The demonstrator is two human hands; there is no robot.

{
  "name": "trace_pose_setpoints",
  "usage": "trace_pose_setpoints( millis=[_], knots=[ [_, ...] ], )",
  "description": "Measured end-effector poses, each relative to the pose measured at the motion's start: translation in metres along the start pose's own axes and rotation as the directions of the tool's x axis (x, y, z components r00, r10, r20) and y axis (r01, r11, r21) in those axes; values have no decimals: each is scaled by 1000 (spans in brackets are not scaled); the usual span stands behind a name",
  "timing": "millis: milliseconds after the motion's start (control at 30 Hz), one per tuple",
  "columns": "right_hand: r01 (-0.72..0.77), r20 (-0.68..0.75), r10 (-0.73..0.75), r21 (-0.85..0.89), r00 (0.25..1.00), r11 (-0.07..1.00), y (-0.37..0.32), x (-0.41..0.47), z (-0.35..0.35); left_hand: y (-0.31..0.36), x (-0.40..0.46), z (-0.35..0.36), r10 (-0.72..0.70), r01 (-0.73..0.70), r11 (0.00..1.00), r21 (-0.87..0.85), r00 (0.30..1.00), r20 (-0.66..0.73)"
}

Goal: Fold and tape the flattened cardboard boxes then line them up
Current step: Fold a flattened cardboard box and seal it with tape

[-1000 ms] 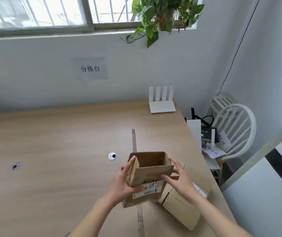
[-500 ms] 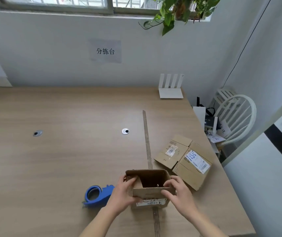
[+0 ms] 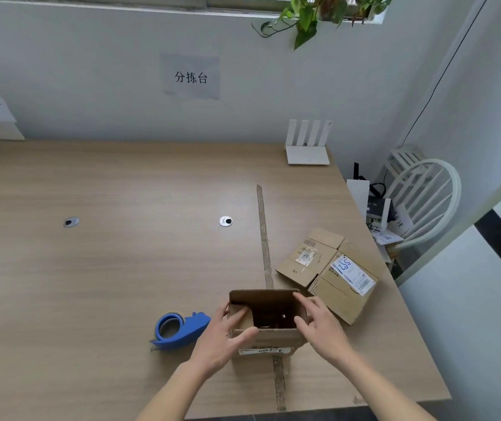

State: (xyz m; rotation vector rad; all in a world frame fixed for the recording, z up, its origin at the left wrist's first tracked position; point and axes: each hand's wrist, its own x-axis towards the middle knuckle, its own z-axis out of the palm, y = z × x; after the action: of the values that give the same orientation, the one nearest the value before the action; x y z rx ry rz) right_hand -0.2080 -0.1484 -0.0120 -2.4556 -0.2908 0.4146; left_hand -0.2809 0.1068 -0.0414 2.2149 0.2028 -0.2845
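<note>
Both hands are on the opened cardboard box point(image 3: 269, 322) at the table's near edge: left hand point(image 3: 223, 338) grips its left wall, right hand point(image 3: 319, 325) its right. Blue tape dispenser point(image 3: 179, 329) sits just left, nearer the left hand; flattened boxes point(image 3: 331, 268) beyond, right.

A wooden table point(image 3: 91, 284) stood against a pale wall. At the table's far right corner sat a white router point(image 3: 307, 147). Above the table a paper sign point(image 3: 190, 76) hung on the wall, and a leafy plant point(image 3: 310, 13) trailed higher up. Right of the table stood a white chair point(image 3: 425, 199).
</note>
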Motion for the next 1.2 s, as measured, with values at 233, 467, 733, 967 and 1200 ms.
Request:
trace_pose_setpoints(
  millis=[233, 467, 733, 967, 1200],
  knots=[
    [58, 214, -52, -20, 976, 998, 3, 18, -12, -3, 0, -4, -30, 29, 998, -59, 999, -14],
    [32, 39, -36, 84, 999, 996, 17, 5, 17, 16, -2, 9, -6, 14, 999, 39, 981, -191],
    [37, -177, -31, 36, 984, 999, 23, -3, 27, 12, 2, 26, -63, 46, 997, -60, 943, -326],
    [59, -70, -58, 11, 996, 998, 36, -11, 41, 7, 2, 31, 7, 25, 995, 99, 952, -307],
    [6, -65, -9, -45, 998, 999, 15, 0, 44, 15, 12, 41, -42, 61, 998, 35, 917, -396]
  ],
)
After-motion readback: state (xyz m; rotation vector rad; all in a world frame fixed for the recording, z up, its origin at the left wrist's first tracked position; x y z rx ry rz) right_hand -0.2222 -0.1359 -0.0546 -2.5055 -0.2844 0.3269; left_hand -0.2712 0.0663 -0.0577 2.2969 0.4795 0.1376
